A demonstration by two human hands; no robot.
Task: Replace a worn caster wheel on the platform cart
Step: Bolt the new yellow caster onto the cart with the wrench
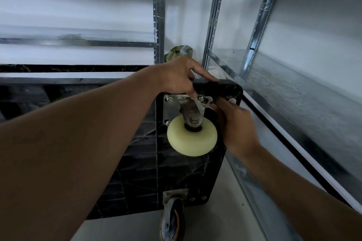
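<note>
Sitting below the left hand (176, 78), the wheel (192, 140) neighbours the right hand (237, 126).

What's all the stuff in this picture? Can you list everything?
cart: one, black, tipped up between the racks
cream caster wheel: one, on a silver plate at the cart's upper corner
worn caster wheel: one, dark with an orange rim, at the cart's lower corner
wrench: one, silver, at the plate's top right nut
shelf racks: two, silver metal, left and right
green bundle: one, behind the left hand
left hand: one, grips the cart's top edge
right hand: one, fingers curled round the wrench
</note>
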